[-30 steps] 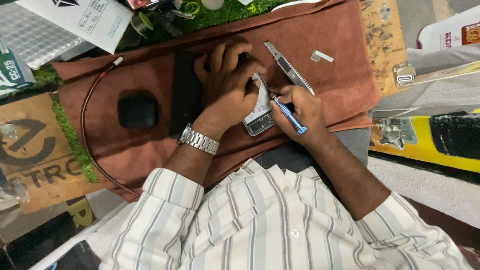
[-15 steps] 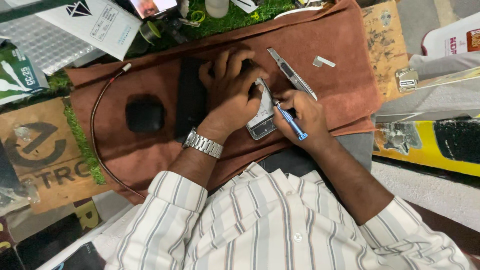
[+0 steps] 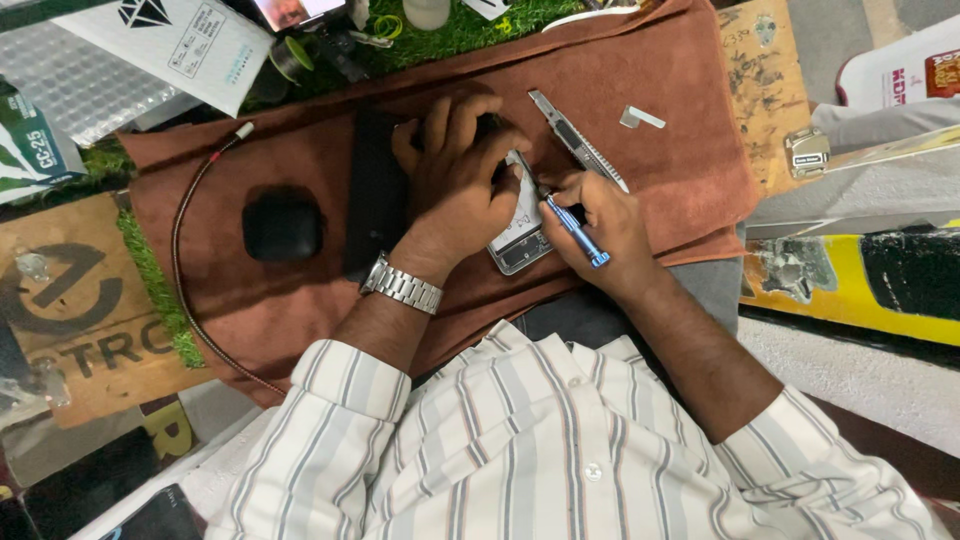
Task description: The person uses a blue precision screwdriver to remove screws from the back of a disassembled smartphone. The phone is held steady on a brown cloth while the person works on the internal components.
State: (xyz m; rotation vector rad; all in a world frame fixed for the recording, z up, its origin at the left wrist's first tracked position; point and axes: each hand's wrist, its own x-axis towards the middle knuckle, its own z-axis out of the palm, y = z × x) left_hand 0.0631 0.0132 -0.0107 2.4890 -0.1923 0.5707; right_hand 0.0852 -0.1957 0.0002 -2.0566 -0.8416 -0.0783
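Your left hand (image 3: pixel 455 175) is palm down, fingers spread and curled, pressing flat, wrist straight with a metal watch (image 3: pixel 401 284) on it. Your right hand (image 3: pixel 600 225) is closed in a pen-style pinch, thumb and forefinger tips together, knuckles up. Forearms converge from both striped sleeves; the two hands sit just beside each other.

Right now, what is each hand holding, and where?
The right hand pinches a slim blue metal screwdriver around its handle. The left hand presses flat on an opened silver device, covering its upper part.
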